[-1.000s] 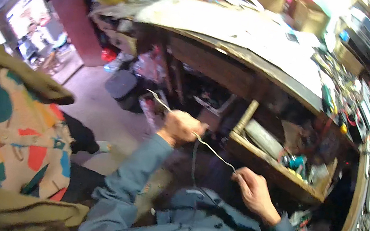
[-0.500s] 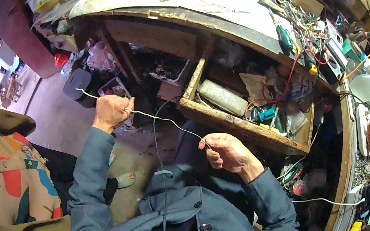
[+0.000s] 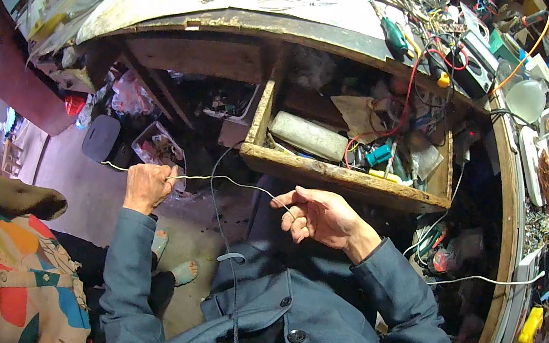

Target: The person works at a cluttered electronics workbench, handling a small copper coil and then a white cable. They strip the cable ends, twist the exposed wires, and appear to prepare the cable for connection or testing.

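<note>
A thin white wire (image 3: 253,188) stretches in a loose wave between my two hands, in front of the open drawer. My left hand (image 3: 149,187) is closed in a fist around it, and a short length sticks out on the left. At the other end, the wire runs into the fingers of my right hand (image 3: 328,221). That hand is turned partly palm up, its fingers loosely curled around the wire and its thumb lifted off. A dark cord (image 3: 216,207) hangs down past the wire and over my jacket.
Ahead is a wooden drawer (image 3: 346,176) holding a pale block (image 3: 309,137), a teal item and wires. Above it, the workbench (image 3: 242,19) carries tools and tangled leads. A person in a patterned garment (image 3: 19,267) is at lower left. A box of scraps (image 3: 160,143) stands on the floor.
The view has shifted, so the drawer and bench appear further left and higher. My right thumb has lifted from its pinch and the fingers have loosened. The left fist still grips the wire.
</note>
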`<action>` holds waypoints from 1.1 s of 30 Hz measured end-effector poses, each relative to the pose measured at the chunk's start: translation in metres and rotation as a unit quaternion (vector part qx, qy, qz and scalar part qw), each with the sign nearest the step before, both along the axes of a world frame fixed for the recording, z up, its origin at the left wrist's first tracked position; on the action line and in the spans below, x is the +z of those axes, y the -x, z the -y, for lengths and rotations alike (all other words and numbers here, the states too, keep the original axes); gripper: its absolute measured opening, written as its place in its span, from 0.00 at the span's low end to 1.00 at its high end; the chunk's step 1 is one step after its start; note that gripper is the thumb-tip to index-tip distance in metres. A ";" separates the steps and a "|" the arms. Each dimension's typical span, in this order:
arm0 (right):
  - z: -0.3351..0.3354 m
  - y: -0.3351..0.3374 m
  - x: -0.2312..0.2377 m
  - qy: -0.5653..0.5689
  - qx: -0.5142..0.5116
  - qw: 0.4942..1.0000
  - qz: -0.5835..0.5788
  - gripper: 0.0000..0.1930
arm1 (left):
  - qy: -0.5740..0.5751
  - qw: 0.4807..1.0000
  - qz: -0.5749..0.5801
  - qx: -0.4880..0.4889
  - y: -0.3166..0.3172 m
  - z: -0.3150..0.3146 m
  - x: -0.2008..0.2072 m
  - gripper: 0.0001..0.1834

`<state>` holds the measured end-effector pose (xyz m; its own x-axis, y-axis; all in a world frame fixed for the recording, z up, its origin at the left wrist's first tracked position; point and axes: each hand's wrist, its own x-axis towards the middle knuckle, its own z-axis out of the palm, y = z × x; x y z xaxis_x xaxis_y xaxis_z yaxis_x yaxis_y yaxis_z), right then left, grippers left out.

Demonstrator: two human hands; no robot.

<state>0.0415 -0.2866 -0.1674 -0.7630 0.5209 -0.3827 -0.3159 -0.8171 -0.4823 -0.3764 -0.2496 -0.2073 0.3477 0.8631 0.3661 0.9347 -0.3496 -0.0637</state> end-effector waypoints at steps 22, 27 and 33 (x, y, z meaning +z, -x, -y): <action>-0.007 -0.017 0.077 -0.549 -0.300 0.668 0.403 0.13 | 0.180 0.845 0.491 -0.113 -0.135 0.027 0.071 0.10; 0.026 -0.047 0.100 -0.546 -0.323 0.628 0.450 0.09 | 0.182 0.825 0.523 -0.111 -0.133 0.001 0.050 0.13; 0.099 -0.092 0.113 -0.616 -0.309 0.396 0.607 0.08 | 0.265 0.852 0.436 -0.119 -0.176 0.013 0.102 0.16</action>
